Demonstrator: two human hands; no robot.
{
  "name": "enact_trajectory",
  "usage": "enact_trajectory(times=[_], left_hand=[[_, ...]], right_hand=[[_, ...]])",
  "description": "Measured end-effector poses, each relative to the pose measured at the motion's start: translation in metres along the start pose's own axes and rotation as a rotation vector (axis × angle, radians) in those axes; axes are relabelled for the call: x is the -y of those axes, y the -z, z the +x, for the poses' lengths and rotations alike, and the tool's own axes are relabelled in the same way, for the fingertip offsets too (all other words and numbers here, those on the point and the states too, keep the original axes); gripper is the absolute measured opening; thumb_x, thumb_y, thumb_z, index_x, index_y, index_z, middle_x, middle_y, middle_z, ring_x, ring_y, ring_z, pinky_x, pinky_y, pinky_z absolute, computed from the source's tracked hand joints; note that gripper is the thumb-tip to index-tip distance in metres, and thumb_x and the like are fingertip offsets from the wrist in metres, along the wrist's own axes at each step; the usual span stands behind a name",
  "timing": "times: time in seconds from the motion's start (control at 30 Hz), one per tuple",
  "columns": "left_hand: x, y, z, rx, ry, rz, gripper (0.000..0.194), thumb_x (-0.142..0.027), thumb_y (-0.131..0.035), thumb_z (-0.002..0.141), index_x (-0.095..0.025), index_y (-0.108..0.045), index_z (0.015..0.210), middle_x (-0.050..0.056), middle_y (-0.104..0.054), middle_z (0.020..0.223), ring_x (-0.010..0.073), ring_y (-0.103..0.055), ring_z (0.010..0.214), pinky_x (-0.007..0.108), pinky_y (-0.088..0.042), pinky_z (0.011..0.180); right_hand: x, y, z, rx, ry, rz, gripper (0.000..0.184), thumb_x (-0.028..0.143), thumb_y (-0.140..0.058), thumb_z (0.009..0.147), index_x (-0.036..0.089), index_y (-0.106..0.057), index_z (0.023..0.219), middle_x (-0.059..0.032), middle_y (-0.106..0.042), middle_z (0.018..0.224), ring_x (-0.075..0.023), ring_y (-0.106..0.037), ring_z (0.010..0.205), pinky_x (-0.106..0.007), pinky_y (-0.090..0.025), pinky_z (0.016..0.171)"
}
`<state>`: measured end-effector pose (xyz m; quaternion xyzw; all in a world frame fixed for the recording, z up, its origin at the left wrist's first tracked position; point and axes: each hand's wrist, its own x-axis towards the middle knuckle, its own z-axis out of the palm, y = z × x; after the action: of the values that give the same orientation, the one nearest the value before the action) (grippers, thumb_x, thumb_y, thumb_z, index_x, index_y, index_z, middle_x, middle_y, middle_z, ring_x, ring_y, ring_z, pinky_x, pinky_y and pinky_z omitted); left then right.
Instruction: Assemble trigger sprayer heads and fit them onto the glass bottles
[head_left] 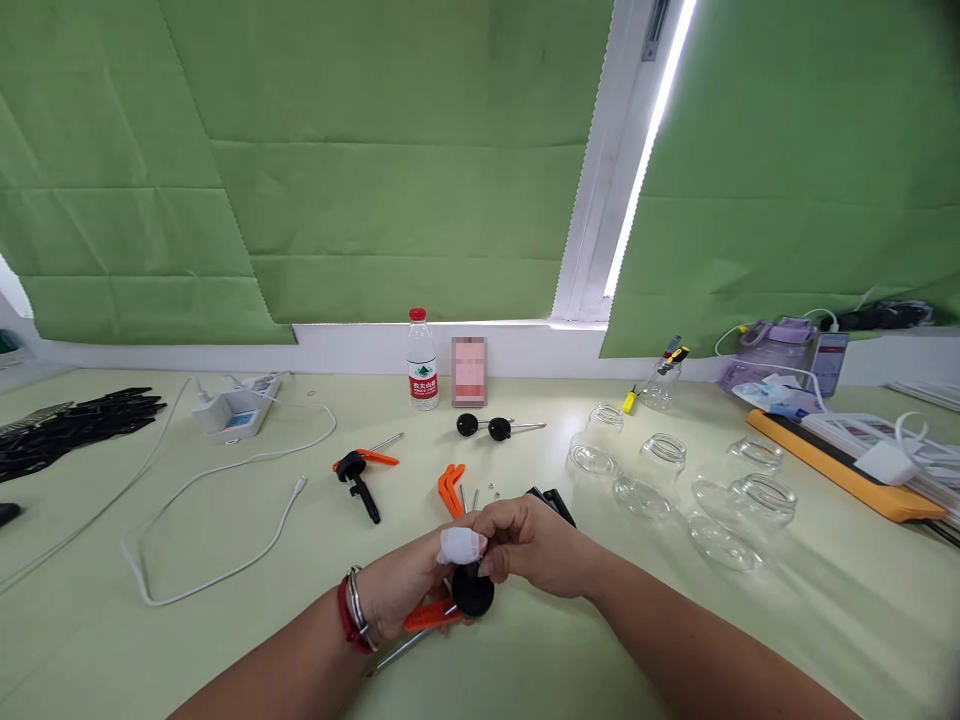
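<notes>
My left hand [420, 577], a white wrap round one finger, is closed about a black round cap with a stem [472, 592]. An orange lever [433, 614] and a metal rod [405, 652] stick out below that hand. With thumb and fingertips together, my right hand [536, 545] pinches at the top of the black part; whatever small thing may be between the fingertips is hidden. Just beyond the hands lie orange levers [451, 489], tiny metal nuts [493, 487] and black pieces [559, 505]. Left of these rests another black cap with an orange lever [352, 466].
Several clear glass jars [664, 455] stand on the right. Two black knobs with rods [499, 428] lie at the back, near a water bottle [422, 365] and a pink card or phone [469, 372]. A white cable [225, 465] and power strip [244, 412] occupy the left.
</notes>
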<state>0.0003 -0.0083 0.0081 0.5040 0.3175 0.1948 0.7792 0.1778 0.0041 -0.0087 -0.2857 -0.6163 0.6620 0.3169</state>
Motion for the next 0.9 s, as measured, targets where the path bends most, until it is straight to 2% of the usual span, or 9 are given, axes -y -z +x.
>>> enact_trajectory(times=[0.17,0.33,0.5,0.67,0.9], left_hand=[[-0.0021,-0.0018,-0.0002,0.005,-0.029,-0.017,0.035,-0.046,-0.058,0.067,-0.019,-0.048,0.087,-0.001,-0.046,0.075,0.01,-0.044,0.058,0.02,-0.035,0.046],[-0.0002,-0.0006,-0.0002,-0.017,-0.006,0.023,0.04,-0.047,-0.056,0.067,-0.02,-0.05,0.096,-0.001,-0.046,0.075,0.0095,-0.045,0.055,0.02,-0.035,0.045],[0.002,0.0004,0.0003,-0.047,0.004,0.022,0.046,-0.047,-0.055,0.067,-0.02,-0.051,0.104,-0.001,-0.046,0.072,0.0107,-0.046,0.055,0.02,-0.035,0.044],[0.0008,-0.0003,0.0,-0.025,-0.018,0.019,0.047,-0.046,-0.055,0.067,-0.019,-0.051,0.106,0.0,-0.048,0.075,0.0113,-0.046,0.056,0.02,-0.034,0.043],[0.0036,0.0026,0.0002,-0.039,0.007,0.018,0.044,-0.047,-0.055,0.069,-0.019,-0.051,0.103,0.001,-0.049,0.077,0.0122,-0.049,0.056,0.022,-0.035,0.044]], right_hand=[[0.0008,-0.001,0.0002,-0.005,-0.002,0.005,0.018,0.027,-0.076,0.064,0.015,-0.065,0.071,0.0007,-0.062,0.073,-0.0084,-0.053,0.058,-0.025,-0.046,0.058],[-0.0014,-0.0003,0.0,0.003,0.023,-0.028,0.017,0.027,-0.075,0.066,0.016,-0.065,0.073,-0.0001,-0.063,0.078,-0.0087,-0.054,0.06,-0.024,-0.046,0.059],[-0.0057,0.0006,0.0,-0.001,0.042,-0.018,0.021,0.027,-0.078,0.062,0.016,-0.063,0.073,-0.0007,-0.065,0.083,-0.0126,-0.059,0.071,-0.027,-0.048,0.066],[-0.0052,0.0007,0.0,-0.003,0.014,-0.027,0.017,0.026,-0.075,0.066,0.016,-0.064,0.074,0.0008,-0.063,0.074,-0.0098,-0.056,0.062,-0.025,-0.047,0.061],[-0.0015,0.0003,-0.0002,0.019,0.029,-0.008,0.017,0.028,-0.075,0.066,0.016,-0.065,0.072,0.0011,-0.063,0.076,-0.0086,-0.055,0.059,-0.025,-0.048,0.059]])
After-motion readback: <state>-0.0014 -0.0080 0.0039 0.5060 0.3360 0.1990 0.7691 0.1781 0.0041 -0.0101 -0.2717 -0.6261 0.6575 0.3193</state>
